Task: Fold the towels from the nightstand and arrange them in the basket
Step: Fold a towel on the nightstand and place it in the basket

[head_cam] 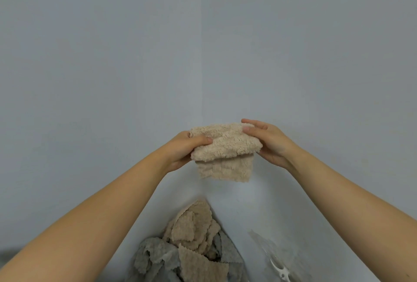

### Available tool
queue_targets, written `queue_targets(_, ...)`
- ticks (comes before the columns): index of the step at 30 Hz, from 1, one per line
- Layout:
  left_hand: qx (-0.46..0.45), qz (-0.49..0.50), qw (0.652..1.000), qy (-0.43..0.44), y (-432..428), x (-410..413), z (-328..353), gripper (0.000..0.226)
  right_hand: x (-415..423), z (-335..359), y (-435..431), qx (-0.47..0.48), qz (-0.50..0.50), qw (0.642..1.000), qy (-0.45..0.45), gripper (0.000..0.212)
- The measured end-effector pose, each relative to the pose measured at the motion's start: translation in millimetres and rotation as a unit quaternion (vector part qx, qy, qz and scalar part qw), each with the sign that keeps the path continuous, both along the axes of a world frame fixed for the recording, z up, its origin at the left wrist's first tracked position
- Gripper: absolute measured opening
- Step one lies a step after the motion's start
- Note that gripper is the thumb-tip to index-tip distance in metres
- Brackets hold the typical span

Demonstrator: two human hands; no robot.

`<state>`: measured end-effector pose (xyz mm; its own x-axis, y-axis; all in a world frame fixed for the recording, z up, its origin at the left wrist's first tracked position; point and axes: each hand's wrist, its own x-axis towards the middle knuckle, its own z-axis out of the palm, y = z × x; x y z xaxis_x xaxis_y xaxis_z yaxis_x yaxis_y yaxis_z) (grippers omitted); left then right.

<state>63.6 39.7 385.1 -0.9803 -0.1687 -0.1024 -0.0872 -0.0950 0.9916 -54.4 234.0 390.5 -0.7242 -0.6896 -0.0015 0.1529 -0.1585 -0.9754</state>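
I hold a fluffy beige towel (225,146) up in the air in front of the wall corner. It is folded over, and one layer hangs down below the fold. My left hand (182,148) grips its left edge, thumb on top. My right hand (268,141) grips its right edge, fingers over the upper side. Below my hands, a heap of loose beige and grey towels (194,245) with zigzag edges lies piled at the bottom of the view. The surface under the heap is hidden.
Two plain pale blue-grey walls meet in a corner (201,55) straight ahead. At the bottom right lies a clear plastic thing with a white part (281,270), blurred. A dark strip (6,257) shows at the bottom left edge.
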Motion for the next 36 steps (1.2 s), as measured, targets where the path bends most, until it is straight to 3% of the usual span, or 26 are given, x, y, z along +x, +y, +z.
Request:
queue_targets(2, 0.012, 0.007, 1.000, 0.013, 2, -1, 2, 0.020, 2, -2, 2, 0.014, 0.069, 0.997, -0.035, 0.047)
queue_targets(6, -0.026, 0.050, 0.998, 0.004, 3, -2, 2, 0.016, -1, -13, 5, 0.039, 0.140, 0.988, -0.048, 0.078)
queue_targets(7, -0.038, 0.064, 0.997, -0.001, 4, -2, 2, 0.016, -3, -15, 5, 0.032, 0.139, 0.988, -0.052, 0.075)
queue_targets(10, -0.060, 0.068, 0.996, 0.001, 6, -2, -2, 0.027, -1, -15, 2, 0.022, 0.102, 0.994, -0.043, 0.030)
queue_targets(11, -0.064, 0.047, 0.997, 0.001, 7, -1, -3, 0.032, -2, -15, 2, 0.029, 0.090, 0.995, -0.036, 0.025)
queue_targets(15, -0.034, -0.053, 0.998, -0.005, 3, 2, -4, 0.045, -1, -10, 3, 0.048, 0.079, 0.995, -0.040, 0.029)
queue_targets(18, -0.037, -0.042, 0.998, 0.010, 0, 3, -5, 0.041, -1, -9, 6, 0.043, 0.116, 0.990, -0.066, 0.037)
queue_targets(21, -0.052, -0.003, 0.998, 0.034, -2, 2, -6, 0.042, -4, -10, 9, 0.026, 0.184, 0.979, -0.082, 0.060)
queue_targets(25, -0.042, 0.000, 0.998, 0.050, -4, 3, -9, 0.059, -7, -13, 11, 0.037, 0.164, 0.983, -0.077, 0.038)
queue_targets(29, 0.007, -0.010, 0.998, 0.060, -11, 2, -12, 0.052, -14, -18, 9, 0.009, 0.147, 0.986, -0.077, 0.079)
queue_targets(36, 0.072, 0.020, 0.995, 0.061, -12, 0, -11, 0.029, -17, -23, 5, -0.044, 0.123, 0.988, -0.083, 0.091)
